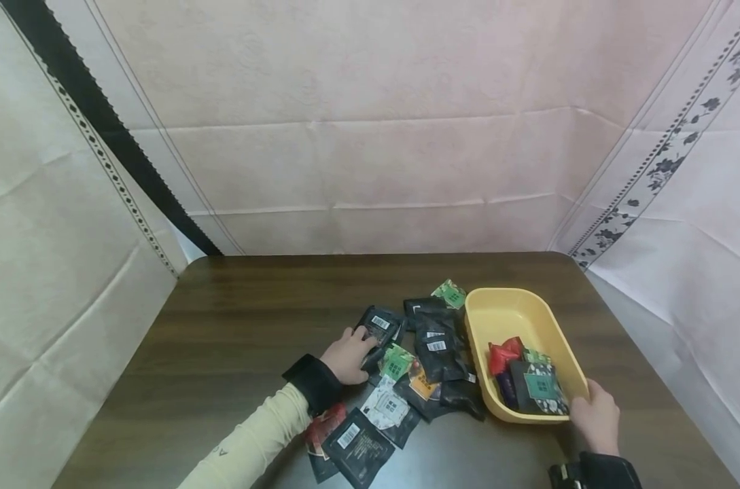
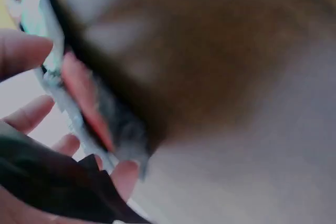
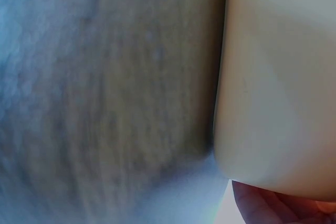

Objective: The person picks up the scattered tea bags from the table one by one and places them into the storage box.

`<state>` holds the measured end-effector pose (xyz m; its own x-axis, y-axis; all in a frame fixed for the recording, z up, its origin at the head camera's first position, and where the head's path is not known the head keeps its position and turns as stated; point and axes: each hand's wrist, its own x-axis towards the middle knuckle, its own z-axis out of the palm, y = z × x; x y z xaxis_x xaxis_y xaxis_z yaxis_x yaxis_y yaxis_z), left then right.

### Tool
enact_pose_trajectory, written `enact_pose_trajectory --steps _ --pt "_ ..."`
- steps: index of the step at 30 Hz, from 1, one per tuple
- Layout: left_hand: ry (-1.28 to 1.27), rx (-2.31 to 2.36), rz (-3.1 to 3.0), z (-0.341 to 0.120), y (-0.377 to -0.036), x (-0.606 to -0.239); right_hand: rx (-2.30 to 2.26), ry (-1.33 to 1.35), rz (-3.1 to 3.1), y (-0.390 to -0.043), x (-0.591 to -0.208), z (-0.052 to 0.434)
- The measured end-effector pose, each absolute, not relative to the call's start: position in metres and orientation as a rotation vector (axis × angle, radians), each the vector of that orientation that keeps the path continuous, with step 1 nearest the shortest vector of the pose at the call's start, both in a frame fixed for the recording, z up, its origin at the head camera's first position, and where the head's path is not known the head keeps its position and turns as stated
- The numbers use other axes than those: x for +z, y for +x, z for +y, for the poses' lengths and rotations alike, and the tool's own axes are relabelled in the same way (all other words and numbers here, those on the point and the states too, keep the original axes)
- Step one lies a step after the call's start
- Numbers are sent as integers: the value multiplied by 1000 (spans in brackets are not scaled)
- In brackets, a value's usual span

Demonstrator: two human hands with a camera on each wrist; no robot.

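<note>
My left hand [image 1: 348, 356] lies at the left side of a loose pile of small flat packets, fingers spread and touching a black packet [image 1: 378, 326] with a white barcode label. In the left wrist view the fingers [image 2: 31, 114] reach along the edge of packets, one with a red part [image 2: 84, 90]. My right hand [image 1: 596, 418] grips the near right corner of a yellow plastic basin [image 1: 510, 299]. Inside the basin are a red packet [image 1: 505, 353] and a black packet with a green label [image 1: 539, 387]. The right wrist view shows the basin's outer wall [image 3: 278, 87].
The pile stretches up to the basin's left side, with a green packet [image 1: 449, 293] at its far end. Nearer me lie a black packet [image 1: 359, 448] and a red-and-black one [image 1: 323, 435]. Patterned cloth [image 1: 357, 170] hangs behind the brown wooden table [image 1: 235, 326].
</note>
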<state>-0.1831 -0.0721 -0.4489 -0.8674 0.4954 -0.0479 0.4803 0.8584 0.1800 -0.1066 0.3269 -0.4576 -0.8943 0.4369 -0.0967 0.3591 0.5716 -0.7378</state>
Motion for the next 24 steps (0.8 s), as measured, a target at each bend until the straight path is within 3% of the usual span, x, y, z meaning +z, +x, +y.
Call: enact_pose_trajectory --steps 12,24 --pt "916 216 2999 -48 -186 -430 1239 -777 -2687 -101 -454 335" --pt "1143 61 2893 30 -193 -396 1251 -698 -2680 -105 -456 324"
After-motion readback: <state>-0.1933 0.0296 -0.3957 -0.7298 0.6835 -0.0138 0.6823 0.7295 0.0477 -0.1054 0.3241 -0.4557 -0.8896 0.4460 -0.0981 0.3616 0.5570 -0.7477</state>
